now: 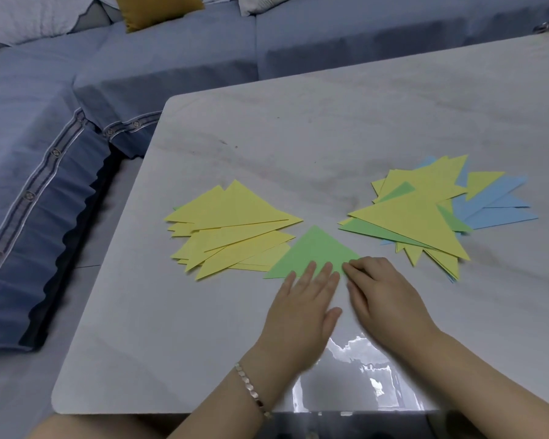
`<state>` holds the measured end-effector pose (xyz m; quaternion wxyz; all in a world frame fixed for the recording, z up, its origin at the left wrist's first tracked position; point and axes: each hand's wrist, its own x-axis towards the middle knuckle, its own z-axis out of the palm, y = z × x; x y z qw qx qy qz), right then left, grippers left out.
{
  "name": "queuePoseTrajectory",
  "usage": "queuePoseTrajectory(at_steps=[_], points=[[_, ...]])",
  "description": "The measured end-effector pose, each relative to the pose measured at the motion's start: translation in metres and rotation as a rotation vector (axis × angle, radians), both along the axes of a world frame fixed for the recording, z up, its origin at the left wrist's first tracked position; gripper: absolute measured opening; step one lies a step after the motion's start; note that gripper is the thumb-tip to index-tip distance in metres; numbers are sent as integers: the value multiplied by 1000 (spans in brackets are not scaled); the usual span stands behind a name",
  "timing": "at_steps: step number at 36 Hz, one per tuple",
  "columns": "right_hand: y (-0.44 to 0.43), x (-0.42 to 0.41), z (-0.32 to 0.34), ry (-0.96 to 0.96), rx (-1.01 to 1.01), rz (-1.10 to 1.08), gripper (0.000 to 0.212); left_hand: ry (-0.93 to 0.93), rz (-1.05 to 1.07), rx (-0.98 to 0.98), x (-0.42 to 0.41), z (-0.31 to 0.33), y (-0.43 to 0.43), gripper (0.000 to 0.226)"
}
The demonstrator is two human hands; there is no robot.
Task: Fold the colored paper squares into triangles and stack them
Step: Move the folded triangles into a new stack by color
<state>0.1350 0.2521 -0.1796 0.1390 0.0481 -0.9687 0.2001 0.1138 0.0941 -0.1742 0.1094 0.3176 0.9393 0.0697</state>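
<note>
A green paper triangle lies flat on the table between two piles, its apex pointing away from me. My left hand rests flat with straight fingers on the triangle's near edge. My right hand presses its fingertips on the near right corner of the same triangle. To the left lies a loose pile of yellow triangles. To the right lies a mixed pile of yellow, green and blue triangles.
The grey marble-look table has rounded corners and a glossy reflection near its front edge. A blue sofa with a mustard cushion runs along the left and far sides. My left wrist wears a bracelet.
</note>
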Motion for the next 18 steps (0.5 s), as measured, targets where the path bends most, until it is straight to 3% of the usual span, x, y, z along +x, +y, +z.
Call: queuePoseTrajectory(at_steps=[18], points=[[-1, 0, -5, 94, 60, -47, 29, 206, 109, 76, 0, 16, -43, 47]])
